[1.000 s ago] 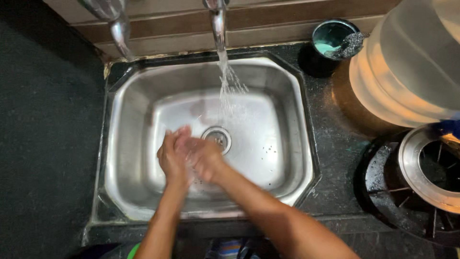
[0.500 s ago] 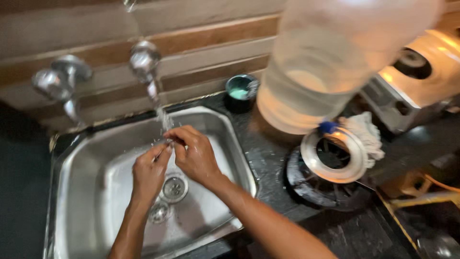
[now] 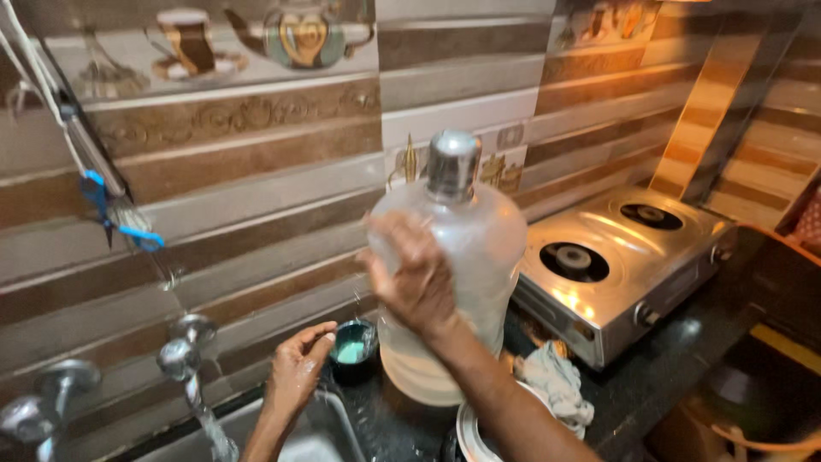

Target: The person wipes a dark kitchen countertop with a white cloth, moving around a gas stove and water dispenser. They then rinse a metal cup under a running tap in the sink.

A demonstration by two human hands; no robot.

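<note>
**Right hand on the big water jug, left hand over the sink corner**

A large clear plastic water jug (image 3: 466, 274) stands upright on the dark counter, between the sink and the steel stove, with a shiny metal cap (image 3: 452, 164) on its neck. The right hand (image 3: 412, 275) is raised against the jug's left shoulder, the back of the hand towards the camera, fingers spread and loosely curved over the plastic; whether they truly clasp it or only rest on it cannot be told, since the palm side is hidden.

The left hand (image 3: 295, 372) hangs lower, above the right rear corner of the steel sink (image 3: 321, 438). Its fingers are half curled and hold nothing, the fingertips just beside a small dark cup (image 3: 353, 349) with pale green contents that sits at the jug's foot.

Water runs from the nearer tap (image 3: 181, 359); a second tap (image 3: 60, 385) stands further left. A crumpled whitish cloth (image 3: 556, 381) lies on the counter to the right of the jug's base, near a round white rim (image 3: 466, 432). Beyond it sits a two-burner steel stove (image 3: 620, 257). Brown and cream striped tiles (image 3: 256, 162) cover the wall behind.
</note>
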